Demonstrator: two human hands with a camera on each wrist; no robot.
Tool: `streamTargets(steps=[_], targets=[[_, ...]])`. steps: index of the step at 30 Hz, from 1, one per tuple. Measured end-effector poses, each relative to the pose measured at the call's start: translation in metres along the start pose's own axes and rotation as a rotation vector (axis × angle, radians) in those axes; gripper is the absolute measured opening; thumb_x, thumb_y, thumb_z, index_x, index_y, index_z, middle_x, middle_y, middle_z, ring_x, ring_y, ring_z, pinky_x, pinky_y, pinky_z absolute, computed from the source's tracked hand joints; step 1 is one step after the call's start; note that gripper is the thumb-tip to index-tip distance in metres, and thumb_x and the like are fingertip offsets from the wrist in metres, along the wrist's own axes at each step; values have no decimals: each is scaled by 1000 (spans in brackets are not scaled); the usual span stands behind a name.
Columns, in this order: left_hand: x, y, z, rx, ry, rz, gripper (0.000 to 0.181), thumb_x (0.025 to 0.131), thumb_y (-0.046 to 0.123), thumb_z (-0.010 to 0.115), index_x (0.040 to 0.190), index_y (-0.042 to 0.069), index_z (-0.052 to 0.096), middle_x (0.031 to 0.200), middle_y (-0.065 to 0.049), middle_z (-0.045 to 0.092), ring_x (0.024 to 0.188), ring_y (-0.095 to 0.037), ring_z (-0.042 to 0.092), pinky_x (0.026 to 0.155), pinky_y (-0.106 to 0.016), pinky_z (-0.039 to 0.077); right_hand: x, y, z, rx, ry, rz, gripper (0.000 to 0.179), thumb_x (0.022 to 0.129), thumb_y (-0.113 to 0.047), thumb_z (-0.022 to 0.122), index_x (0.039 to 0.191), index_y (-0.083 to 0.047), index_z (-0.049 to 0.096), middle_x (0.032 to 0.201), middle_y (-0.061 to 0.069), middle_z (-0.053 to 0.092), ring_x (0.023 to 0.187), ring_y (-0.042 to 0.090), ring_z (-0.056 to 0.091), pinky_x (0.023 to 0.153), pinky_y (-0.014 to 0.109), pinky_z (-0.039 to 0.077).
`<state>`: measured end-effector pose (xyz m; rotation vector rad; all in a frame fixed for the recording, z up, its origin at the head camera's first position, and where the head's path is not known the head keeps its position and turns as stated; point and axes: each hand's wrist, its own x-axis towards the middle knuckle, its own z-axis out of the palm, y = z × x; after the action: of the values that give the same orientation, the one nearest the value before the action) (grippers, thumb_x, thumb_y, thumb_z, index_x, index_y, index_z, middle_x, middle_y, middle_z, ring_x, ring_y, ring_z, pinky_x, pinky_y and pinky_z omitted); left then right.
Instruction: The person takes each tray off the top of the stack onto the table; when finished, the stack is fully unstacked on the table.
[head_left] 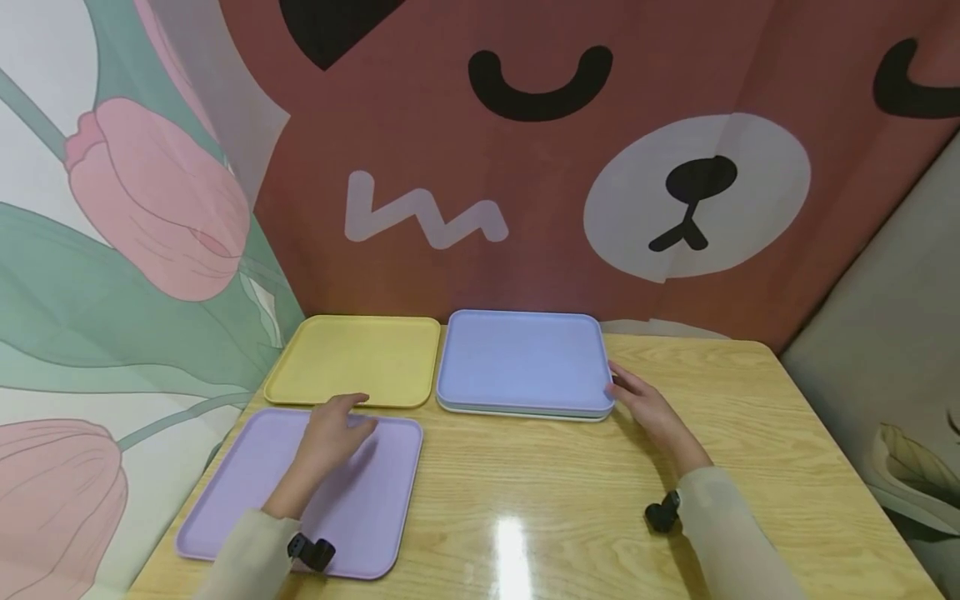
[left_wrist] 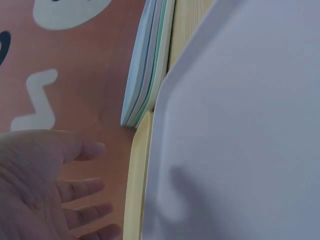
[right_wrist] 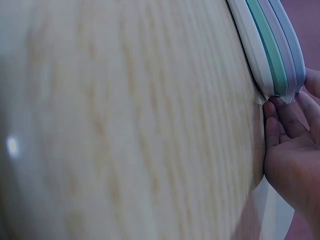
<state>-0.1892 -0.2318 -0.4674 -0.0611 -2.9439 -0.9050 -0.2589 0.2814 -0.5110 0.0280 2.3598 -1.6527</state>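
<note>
A stack of rectangular trays stands at the back of the table, with a blue tray [head_left: 525,358] on top and purple, green and white edges [right_wrist: 256,45] below it. My right hand [head_left: 651,410] is at the stack's right end; its thumb and index finger pinch the blue tray's rim, and other fingertips touch the edges beneath. My left hand [head_left: 327,437] hovers over a single purple tray [head_left: 375,500], fingers spread and holding nothing. In the left wrist view its palm [left_wrist: 30,185] shows. Behind the purple tray lies a yellow tray [head_left: 360,358].
The trays lie on a wood-grain table [head_left: 555,483]. A brown curtain with a bear face [head_left: 555,183] hangs right behind the table, and a flower-patterned curtain [head_left: 157,200] hangs along the left side. A grey surface [head_left: 885,317] flanks the right edge.
</note>
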Motion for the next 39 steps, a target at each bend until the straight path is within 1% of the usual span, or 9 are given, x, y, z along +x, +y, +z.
streamTargets(steps=[3, 6, 13, 21, 23, 27, 29, 33, 39], targets=[[9, 9, 5, 0, 13, 27, 48, 94, 23, 69, 134, -2, 61, 136, -28, 59, 124, -52, 49, 102, -63, 40, 0, 0, 0, -8, 2, 11, 68, 106, -41, 51, 163, -25, 18, 169, 13, 13, 155, 37, 8, 122, 61, 9], [17, 17, 9, -13, 22, 39, 47, 94, 23, 69, 134, -1, 62, 136, -27, 59, 122, -50, 51, 101, -61, 42, 0, 0, 0, -16, 1, 16, 68, 106, -41, 51, 163, -26, 18, 170, 12, 12, 156, 37, 7, 122, 61, 9], [38, 27, 20, -49, 27, 62, 46, 96, 23, 68, 135, 1, 62, 138, -25, 58, 124, -47, 50, 105, -58, 42, 1, 1, -2, -24, 3, 19, 68, 106, -43, 51, 163, -27, 18, 170, 11, 12, 156, 37, 8, 122, 61, 9], [67, 31, 35, -164, -1, 93, 47, 98, 24, 65, 138, 2, 59, 143, -24, 54, 132, -45, 47, 110, -57, 39, 1, -1, -2, -28, -5, 24, 68, 106, -43, 50, 163, -27, 17, 170, 11, 11, 155, 38, 7, 122, 63, 9], [74, 33, 38, -187, -12, 105, 47, 98, 25, 65, 139, 1, 59, 143, -25, 53, 132, -44, 48, 109, -57, 41, 1, -1, -2, -25, -5, 21, 69, 106, -44, 50, 163, -27, 17, 170, 12, 11, 155, 38, 7, 121, 63, 9], [87, 40, 45, -225, -15, 131, 47, 99, 24, 65, 139, 0, 59, 142, -26, 54, 128, -44, 52, 106, -56, 44, 1, 1, -2, -19, -2, 7, 69, 106, -43, 51, 164, -26, 17, 170, 13, 12, 155, 38, 8, 122, 62, 9], [92, 44, 47, -239, -4, 130, 46, 98, 23, 65, 138, -1, 59, 140, -27, 55, 126, -44, 54, 105, -56, 44, 1, 1, -3, -15, -2, -5, 68, 106, -42, 51, 163, -25, 18, 170, 12, 13, 155, 37, 9, 122, 62, 10], [102, 51, 54, -248, 11, 99, 46, 98, 23, 65, 137, 0, 61, 139, -26, 57, 123, -43, 56, 103, -55, 46, 1, 2, -2, -6, -4, -23, 68, 106, -41, 51, 163, -23, 19, 169, 12, 13, 155, 37, 10, 122, 61, 9], [115, 58, 66, -274, -16, 74, 48, 98, 23, 64, 139, -1, 58, 141, -25, 56, 126, -42, 56, 106, -51, 45, 2, 3, -2, 4, 3, -16, 69, 105, -42, 52, 163, -22, 20, 169, 14, 14, 155, 38, 11, 122, 61, 10]])
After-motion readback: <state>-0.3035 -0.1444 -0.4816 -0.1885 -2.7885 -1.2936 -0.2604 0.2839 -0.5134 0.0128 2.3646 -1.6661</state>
